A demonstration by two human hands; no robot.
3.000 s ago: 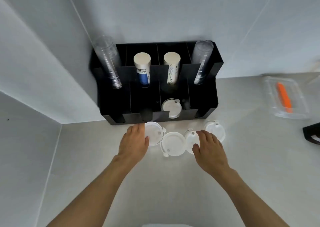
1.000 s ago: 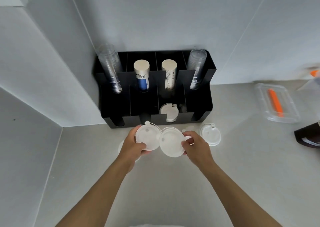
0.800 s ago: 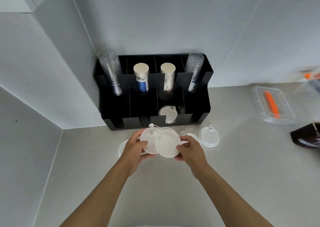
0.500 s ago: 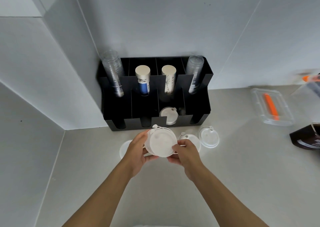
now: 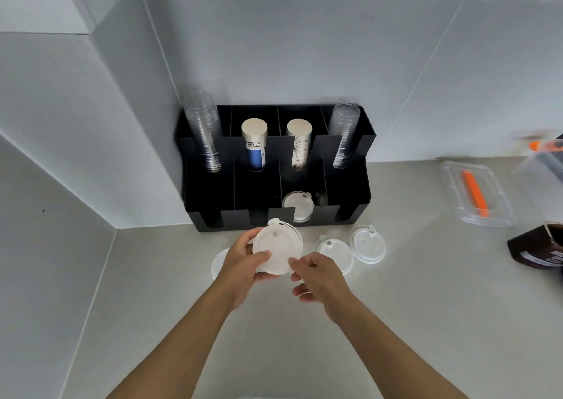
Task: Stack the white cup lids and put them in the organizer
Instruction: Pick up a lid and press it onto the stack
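Surface: grey counter (image 5: 396,322), corner of white walls.
Left hand (image 5: 243,264): gripping stacked lids (image 5: 275,251), flat face up.
Right hand (image 5: 320,276): fingers loosely curled, thumb touching stack rim.
Loose lids: nearest lid (image 5: 333,252) just beside right hand; left lid (image 5: 218,263) behind left hand.
Organizer (image 5: 350,191): directly beyond the stack.

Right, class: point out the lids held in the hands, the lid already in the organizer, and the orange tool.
held lids (image 5: 275,254), head view, centre of the top face
lid in organizer (image 5: 297,205), head view, its flat top
orange tool (image 5: 475,193), head view, mid-length

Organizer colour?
Black organizer, seen in the head view, the only one.
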